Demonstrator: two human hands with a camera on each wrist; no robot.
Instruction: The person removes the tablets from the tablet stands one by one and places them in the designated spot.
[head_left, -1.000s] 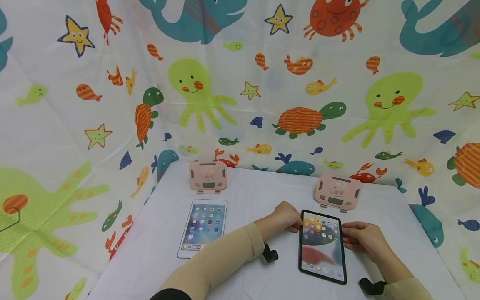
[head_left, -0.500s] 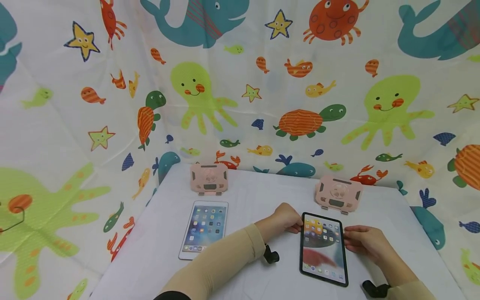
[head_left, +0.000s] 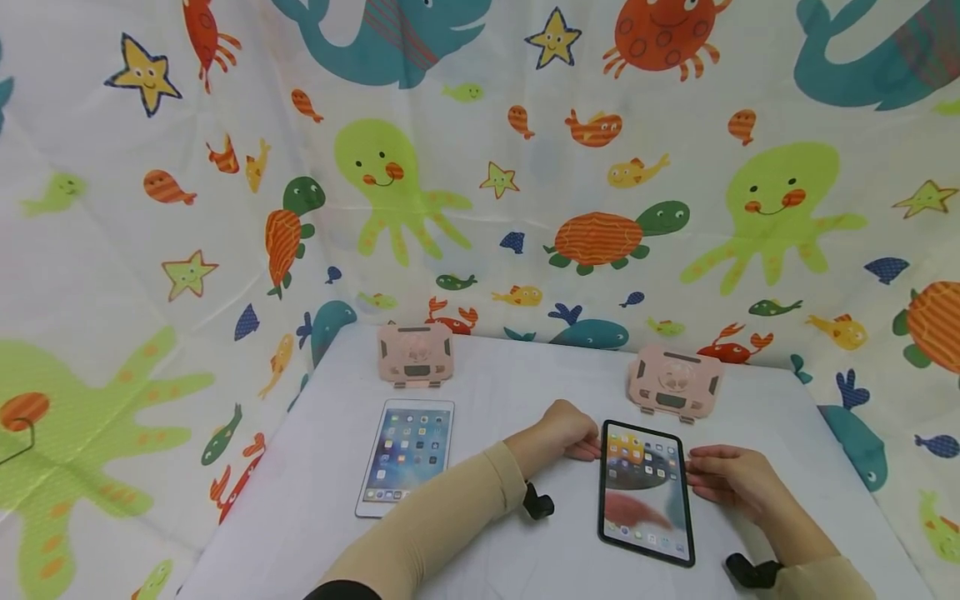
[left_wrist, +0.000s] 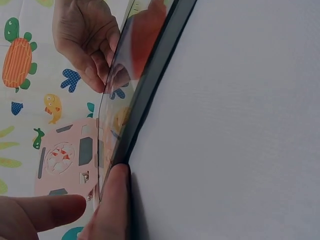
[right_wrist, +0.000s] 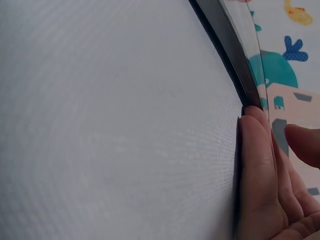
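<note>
A tablet with a black rim (head_left: pixel 647 492) lies screen up, its display lit with app icons. At its upper left edge is my left hand (head_left: pixel 567 429); in the left wrist view a fingertip (left_wrist: pixel 117 182) rests against the dark side of the tablet, the thumb standing apart. Across from it, my right hand (head_left: pixel 738 479) has its fingers by the upper right edge. The right wrist view shows fingers (right_wrist: pixel 257 160) against that side, thumb held away. Neither hand plainly pinches the tablet.
A white tablet (head_left: pixel 408 450), also lit, lies to the left, partly behind the left sleeve (head_left: pixel 442 525). Two pink tablet cases (head_left: pixel 416 354) stand near the back, the right-hand pink case (head_left: pixel 677 383) just beyond the black-rimmed tablet. A sea-animal curtain (head_left: pixel 465 217) hangs behind the white-covered table (head_left: pixel 525 375).
Both hands have shifted very slightly outward from the black-rimmed tablet's edges. The tablet stays where it was; the head view bobs a little.
</note>
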